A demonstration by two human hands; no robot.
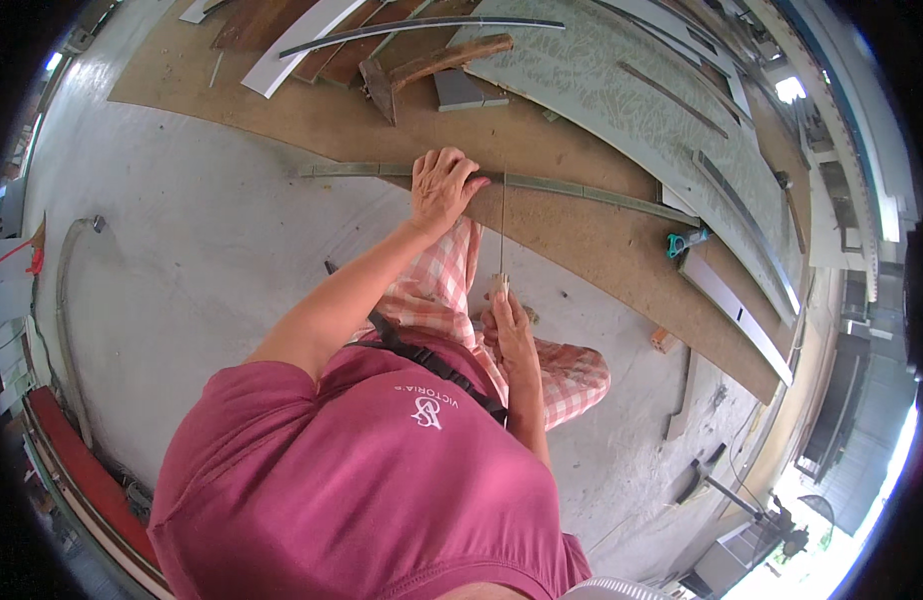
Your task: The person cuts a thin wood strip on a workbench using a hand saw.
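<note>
Hands number two: the left hand [444,185] rests on one long, narrow greenish strip [632,197], fingers bunched over it, while the right hand [512,325] has its fingers clamped around one thin-bladed saw [501,282] by its pale handle. The blade crosses the strip just right of the left hand (how deep, I cannot tell). Beyond, on one broad brown board [572,245], lies one wooden-handled, rusty-headed hammer [447,62]; one teal-handled tool [682,243] sits near the strip's right end.

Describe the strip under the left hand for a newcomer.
Find the big brown board across the upper picture. Over its near edge runs a long greenish strip, left end above grey floor. Unlike the farther, curved dark strip, it's under the left hand.
</note>
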